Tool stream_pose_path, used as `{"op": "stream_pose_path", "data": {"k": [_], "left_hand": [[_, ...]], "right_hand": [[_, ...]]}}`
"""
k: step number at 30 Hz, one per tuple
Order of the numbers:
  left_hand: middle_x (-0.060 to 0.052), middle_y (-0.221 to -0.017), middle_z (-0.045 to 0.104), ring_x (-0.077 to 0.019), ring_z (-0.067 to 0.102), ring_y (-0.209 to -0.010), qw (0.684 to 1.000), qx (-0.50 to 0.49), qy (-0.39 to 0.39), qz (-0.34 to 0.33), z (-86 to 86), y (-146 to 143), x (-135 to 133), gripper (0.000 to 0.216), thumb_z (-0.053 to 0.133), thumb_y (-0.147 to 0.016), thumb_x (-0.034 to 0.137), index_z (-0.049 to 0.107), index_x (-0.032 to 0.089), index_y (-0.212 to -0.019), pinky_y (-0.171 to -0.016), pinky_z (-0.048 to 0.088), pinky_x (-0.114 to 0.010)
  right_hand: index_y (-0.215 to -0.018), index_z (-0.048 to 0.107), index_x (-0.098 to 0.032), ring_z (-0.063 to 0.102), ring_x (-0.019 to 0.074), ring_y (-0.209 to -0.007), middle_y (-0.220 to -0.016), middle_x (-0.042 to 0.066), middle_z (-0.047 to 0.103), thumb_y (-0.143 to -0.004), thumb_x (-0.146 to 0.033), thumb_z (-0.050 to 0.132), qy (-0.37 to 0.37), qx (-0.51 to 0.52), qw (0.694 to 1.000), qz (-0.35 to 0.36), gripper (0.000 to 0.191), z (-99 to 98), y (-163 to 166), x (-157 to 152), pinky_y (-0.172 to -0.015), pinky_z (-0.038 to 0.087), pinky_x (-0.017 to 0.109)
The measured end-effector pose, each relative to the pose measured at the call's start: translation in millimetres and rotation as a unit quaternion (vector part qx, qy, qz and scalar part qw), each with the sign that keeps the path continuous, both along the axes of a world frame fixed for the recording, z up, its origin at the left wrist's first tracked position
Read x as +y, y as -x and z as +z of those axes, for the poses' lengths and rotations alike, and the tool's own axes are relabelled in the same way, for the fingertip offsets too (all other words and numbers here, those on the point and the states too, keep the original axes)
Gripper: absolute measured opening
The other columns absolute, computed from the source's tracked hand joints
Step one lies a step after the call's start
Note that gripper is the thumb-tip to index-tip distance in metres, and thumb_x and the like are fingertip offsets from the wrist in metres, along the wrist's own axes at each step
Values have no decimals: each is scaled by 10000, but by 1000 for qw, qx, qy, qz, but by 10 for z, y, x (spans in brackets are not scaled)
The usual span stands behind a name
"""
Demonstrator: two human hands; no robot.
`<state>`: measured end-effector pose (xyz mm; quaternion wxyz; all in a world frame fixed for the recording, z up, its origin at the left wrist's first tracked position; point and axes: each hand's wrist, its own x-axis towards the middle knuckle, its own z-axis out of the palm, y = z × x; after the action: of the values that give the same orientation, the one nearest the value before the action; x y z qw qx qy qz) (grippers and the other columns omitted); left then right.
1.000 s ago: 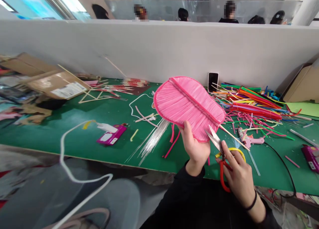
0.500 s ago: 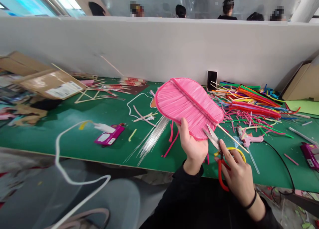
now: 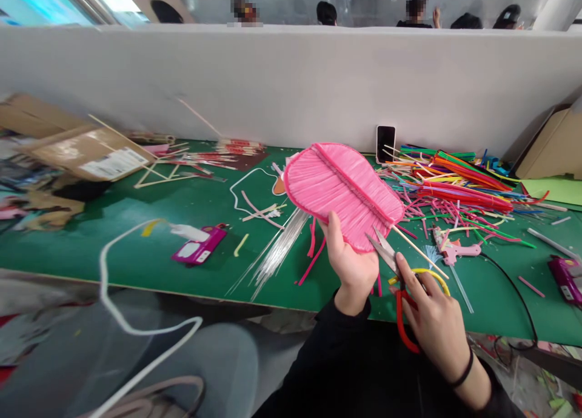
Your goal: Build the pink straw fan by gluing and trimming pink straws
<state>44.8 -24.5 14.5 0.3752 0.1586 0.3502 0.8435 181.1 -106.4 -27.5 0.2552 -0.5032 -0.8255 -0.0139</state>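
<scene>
A pink hand fan (image 3: 339, 191) with a raised darker rib and a thin wooden stick handle (image 3: 421, 251) is held up over the table. My left hand (image 3: 350, 263) grips its lower edge, thumb on the near face; the other fingers are hidden behind it. In my right hand (image 3: 434, 318) are scissors (image 3: 402, 303) with one red and one yellow handle loop. Their blades are parted and lie at the fan's lower right edge, near the stick; I cannot tell whether they touch the pink material.
On the green table (image 3: 150, 236) lie a pink glue gun (image 3: 457, 251), colourful pipe cleaners (image 3: 464, 191), silvery wires (image 3: 282, 248) and a purple box (image 3: 200, 245). A phone (image 3: 385, 144) leans on the white partition (image 3: 273, 85). A cardboard box (image 3: 97, 154) stands left.
The fan's right end and the scissors have shifted slightly left. The blades remain parted at the fan's edge, and both hands keep their hold.
</scene>
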Motion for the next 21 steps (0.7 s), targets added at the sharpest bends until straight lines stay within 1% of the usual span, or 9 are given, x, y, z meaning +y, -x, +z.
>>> {"op": "stream_pose_path", "data": {"k": [2, 5, 8, 10, 12, 15, 17, 21], "left_hand": [[-117, -1557, 413, -251, 488, -1361, 1000, -7, -7, -4, -3, 1, 1, 507, 538, -916, 439, 505, 227, -1375, -1099, 443, -381], [-111, -1566, 398, -251, 456, -1387, 1000, 12, -5, -2, -14, -4, 2, 513, 539, -912, 473, 515, 233, -1364, -1115, 426, -383], [-107, -1568, 397, -250, 433, -1403, 999, 35, 3, 4, -26, -10, -2, 525, 535, -908, 502, 520, 238, -1362, -1128, 410, -382], [-103, -1564, 403, -248, 439, -1400, 999, 39, 5, 2, -15, -10, -7, 520, 521, -917, 496, 513, 243, -1371, -1127, 413, -382], [-98, -1564, 406, -248, 451, -1391, 1000, 30, -2, -6, 20, -3, -10, 505, 517, -926, 464, 503, 248, -1382, -1116, 426, -384], [-79, -1575, 391, -257, 451, -1392, 999, 19, -26, -18, 98, 17, -5, 488, 512, -931, 434, 500, 267, -1389, -1108, 435, -398], [-49, -1586, 373, -252, 404, -1424, 998, 46, -43, 10, 137, 30, 3, 489, 501, -934, 449, 492, 297, -1399, -1133, 406, -402], [11, -1616, 310, -229, 255, -1496, 983, 111, -48, 134, 128, 37, 10, 534, 490, -930, 481, 442, 338, -1442, -1197, 309, -390]], "right_hand": [[-1563, 242, -283, 569, 123, -536, -848, 19, 633, -979, -286, 451, -2, -7, 1000, -3, 620, 4, -5, -1, -428, 437, 225], [-1561, 251, -280, 565, 125, -531, -847, 19, 632, -980, -277, 437, 2, -10, 1000, -6, 609, 14, -7, 5, -421, 432, 229], [-1555, 271, -276, 566, 125, -531, -828, 17, 629, -972, -256, 437, 20, -12, 1000, -1, 607, 36, -12, 19, -421, 435, 221], [-1548, 293, -280, 570, 125, -537, -825, 18, 632, -969, -281, 458, 35, -8, 999, 2, 603, 61, -31, 26, -422, 440, 213], [-1535, 324, -296, 596, 130, -578, -846, 22, 639, -967, -302, 472, 45, 14, 999, 9, 587, 95, -73, 21, -453, 469, 210], [-1521, 352, -316, 636, 133, -650, -891, 30, 652, -970, -280, 469, 50, 74, 996, 17, 564, 146, -173, -25, -556, 529, 215], [-1523, 344, -322, 647, 130, -664, -920, 38, 662, -973, -273, 474, 53, 100, 993, 15, 568, 162, -237, -76, -595, 544, 215], [-1526, 328, -339, 664, 139, -674, -916, 37, 668, -976, -266, 473, 55, 88, 994, 29, 573, 139, -276, -151, -566, 542, 215]]}}
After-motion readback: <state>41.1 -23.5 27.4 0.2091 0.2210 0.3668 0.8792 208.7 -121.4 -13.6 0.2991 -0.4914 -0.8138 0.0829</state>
